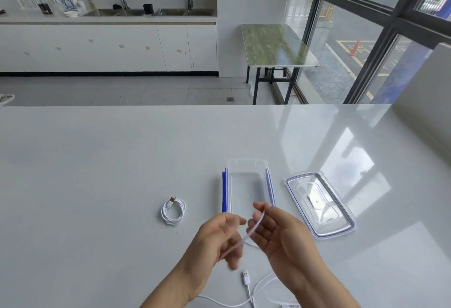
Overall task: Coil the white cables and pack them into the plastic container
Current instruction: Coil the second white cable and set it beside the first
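**Left hand [214,241] and right hand [280,232] share one strand of loose cable [255,227]**

Both hands are raised above the white table [97,173], palms turned toward each other, close but not touching.

Right hand: fingers loosely curled, thumb and fingertips pinching the upper end of the strand.

Left hand: fingers curled, outline smeared by motion blur. The strand slants down to its fingers; cannot tell whether they grip it.

Positions, clock face centred on the hands:
- 6 o'clock: rest of the loose cable lies in slack loops on the table, its USB plug [246,277] flat, tip pointing away from the person.
- 12 o'clock: clear plastic container [247,165], open and upright, just beyond the fingertips. Blue clips [224,190] run along both long sides. Nothing visible inside.
- 2 o'clock: lid [319,204], flat on the table, just beside the container, not touching it.
- 10 o'clock: coiled cable [173,211], wound into a neat ring, one plug resting on top, well apart from the container.
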`<state>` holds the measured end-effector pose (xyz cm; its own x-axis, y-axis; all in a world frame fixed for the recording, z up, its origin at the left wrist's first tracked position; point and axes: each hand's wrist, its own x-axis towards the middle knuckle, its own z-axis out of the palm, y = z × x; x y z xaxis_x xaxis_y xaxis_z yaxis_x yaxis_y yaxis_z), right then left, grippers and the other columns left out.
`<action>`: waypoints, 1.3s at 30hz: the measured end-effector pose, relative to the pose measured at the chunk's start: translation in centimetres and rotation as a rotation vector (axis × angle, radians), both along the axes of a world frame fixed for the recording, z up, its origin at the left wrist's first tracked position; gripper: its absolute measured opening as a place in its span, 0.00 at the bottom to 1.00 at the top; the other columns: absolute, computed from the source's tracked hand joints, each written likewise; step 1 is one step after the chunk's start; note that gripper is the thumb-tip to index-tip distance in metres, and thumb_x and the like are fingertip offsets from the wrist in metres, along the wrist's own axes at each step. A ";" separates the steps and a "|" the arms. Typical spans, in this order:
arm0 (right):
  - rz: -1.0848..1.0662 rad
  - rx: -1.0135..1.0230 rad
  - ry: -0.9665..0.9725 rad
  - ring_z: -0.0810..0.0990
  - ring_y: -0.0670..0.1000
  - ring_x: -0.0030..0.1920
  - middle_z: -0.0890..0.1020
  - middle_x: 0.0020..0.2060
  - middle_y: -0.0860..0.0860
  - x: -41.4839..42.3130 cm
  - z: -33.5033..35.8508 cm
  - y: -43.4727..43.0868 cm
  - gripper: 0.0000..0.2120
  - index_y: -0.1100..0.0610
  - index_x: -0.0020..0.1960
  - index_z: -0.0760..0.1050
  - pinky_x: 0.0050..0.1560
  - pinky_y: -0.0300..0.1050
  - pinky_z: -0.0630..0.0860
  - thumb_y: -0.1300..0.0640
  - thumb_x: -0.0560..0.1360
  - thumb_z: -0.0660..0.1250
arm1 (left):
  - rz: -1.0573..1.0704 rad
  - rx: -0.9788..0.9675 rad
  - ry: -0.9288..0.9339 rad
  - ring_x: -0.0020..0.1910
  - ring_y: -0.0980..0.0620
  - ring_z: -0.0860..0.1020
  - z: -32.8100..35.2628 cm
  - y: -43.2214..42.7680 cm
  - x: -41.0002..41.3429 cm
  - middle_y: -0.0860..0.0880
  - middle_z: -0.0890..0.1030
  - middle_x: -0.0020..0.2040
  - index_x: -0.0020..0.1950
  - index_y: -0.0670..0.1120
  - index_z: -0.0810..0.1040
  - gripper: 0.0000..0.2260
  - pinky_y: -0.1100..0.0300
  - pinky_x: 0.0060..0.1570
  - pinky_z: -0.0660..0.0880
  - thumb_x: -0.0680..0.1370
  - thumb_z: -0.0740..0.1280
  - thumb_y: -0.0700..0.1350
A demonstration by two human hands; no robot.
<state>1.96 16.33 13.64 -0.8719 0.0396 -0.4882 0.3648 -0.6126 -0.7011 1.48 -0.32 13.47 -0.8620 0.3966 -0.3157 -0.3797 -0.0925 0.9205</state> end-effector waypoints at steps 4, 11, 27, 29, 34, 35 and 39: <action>0.038 0.315 0.096 0.71 0.54 0.25 0.67 0.24 0.54 1.1 0.9 0.3 0.10 0.62 0.45 0.85 0.28 0.44 0.73 0.61 0.76 0.65 | 0.066 0.238 -0.240 0.62 0.37 0.80 0.0 -0.2 -1.5 0.33 0.81 0.60 0.65 0.36 0.78 0.34 0.44 0.66 0.72 0.77 0.56 0.65; 0.348 0.749 0.273 0.71 0.47 0.23 0.73 0.20 0.48 4.0 1.6 -1.2 0.09 0.49 0.38 0.86 0.29 0.37 0.71 0.55 0.68 0.66 | -0.020 0.409 -0.343 0.62 0.34 0.79 2.3 1.1 -3.1 0.31 0.79 0.62 0.68 0.36 0.72 0.29 0.45 0.59 0.78 0.77 0.67 0.56; 0.858 0.585 0.225 0.80 0.56 0.40 0.82 0.36 0.59 1.1 -3.7 4.6 0.10 0.56 0.44 0.83 0.52 0.50 0.73 0.49 0.73 0.74 | -0.262 0.360 -0.243 0.50 0.37 0.85 4.0 -0.5 -3.6 0.35 0.86 0.50 0.60 0.39 0.81 0.25 0.48 0.46 0.82 0.80 0.60 0.58; 0.838 0.676 0.211 0.79 0.56 0.38 0.80 0.35 0.61 -1.1 -1.9 5.4 0.11 0.57 0.41 0.81 0.48 0.53 0.73 0.49 0.69 0.76 | -0.419 0.219 -0.228 0.50 0.37 0.85 4.1 -0.8 -3.4 0.35 0.85 0.50 0.61 0.37 0.79 0.25 0.48 0.47 0.82 0.81 0.60 0.58; 0.626 1.118 0.345 0.72 0.48 0.28 0.75 0.25 0.46 -5.2 5.5 3.8 0.14 0.59 0.36 0.78 0.32 0.48 0.74 0.49 0.68 0.77 | -0.479 -0.179 -0.155 0.57 0.34 0.82 2.9 0.0 -2.8 0.33 0.83 0.56 0.64 0.35 0.75 0.26 0.46 0.54 0.80 0.80 0.63 0.57; 0.580 1.206 0.389 0.72 0.47 0.27 0.75 0.25 0.47 -4.9 6.3 3.1 0.13 0.56 0.37 0.79 0.31 0.47 0.73 0.47 0.68 0.75 | -0.413 -0.165 -0.142 0.58 0.35 0.82 2.6 0.2 -2.8 0.34 0.84 0.56 0.64 0.36 0.75 0.26 0.45 0.57 0.79 0.79 0.63 0.57; 0.393 1.062 0.453 0.74 0.44 0.25 0.79 0.25 0.47 -1.3 6.5 0.3 0.05 0.47 0.42 0.81 0.29 0.47 0.74 0.51 0.76 0.67 | -0.126 0.136 -0.160 0.58 0.41 0.81 2.2 0.6 -3.1 0.36 0.80 0.62 0.65 0.36 0.77 0.26 0.49 0.59 0.77 0.82 0.55 0.56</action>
<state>0.63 16.62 20.13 -0.9973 -0.0705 -0.0216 -0.0117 0.4400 -0.8979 -1.61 0.23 15.63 -0.7463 0.5459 -0.3808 -0.5363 -0.1545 0.8297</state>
